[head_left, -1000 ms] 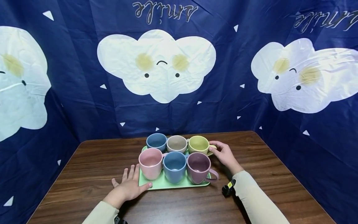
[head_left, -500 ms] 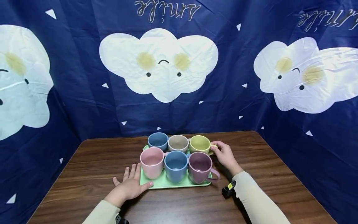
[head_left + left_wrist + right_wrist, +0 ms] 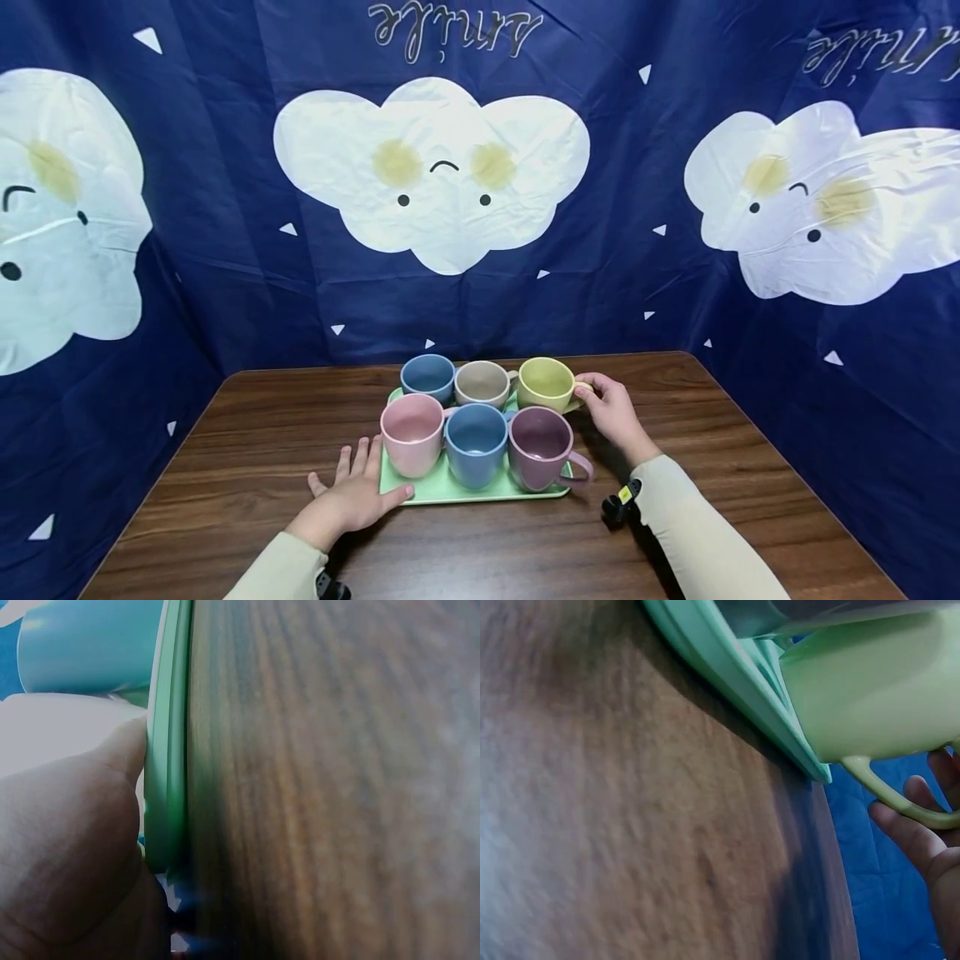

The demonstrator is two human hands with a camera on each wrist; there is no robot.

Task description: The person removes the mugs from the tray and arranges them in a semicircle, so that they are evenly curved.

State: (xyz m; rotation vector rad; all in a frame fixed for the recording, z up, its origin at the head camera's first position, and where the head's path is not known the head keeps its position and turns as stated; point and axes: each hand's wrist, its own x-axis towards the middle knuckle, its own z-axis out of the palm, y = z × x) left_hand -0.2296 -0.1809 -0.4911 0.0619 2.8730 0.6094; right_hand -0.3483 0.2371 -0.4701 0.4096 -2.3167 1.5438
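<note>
- The right hand [image 3: 611,410] grasps the handle of the yellow cup [image 3: 545,384] at the back right corner of the green tray [image 3: 480,492]; in the right wrist view the fingers [image 3: 919,840] curl round the thin handle, and the yellow cup [image 3: 870,690] looks raised clear of the tray's corner [image 3: 810,761], slightly tilted in the head view
- The left hand [image 3: 352,496] lies flat on the brown wooden surface [image 3: 247,467] at the tray's near left corner, its grip released, fingers spread; the thumb [image 3: 124,746] presses against the tray's rim [image 3: 166,750]
- On the tray stand five more cups in two rows; back row, a blue cup [image 3: 427,377] and a beige cup [image 3: 482,383], just beside the yellow one; front row, a pink cup [image 3: 411,433], a second blue cup [image 3: 475,443] and a purple cup [image 3: 540,446], its handle pointing right
- Behind the surface hangs a dark blue curtain [image 3: 225,208] printed with white clouds
</note>
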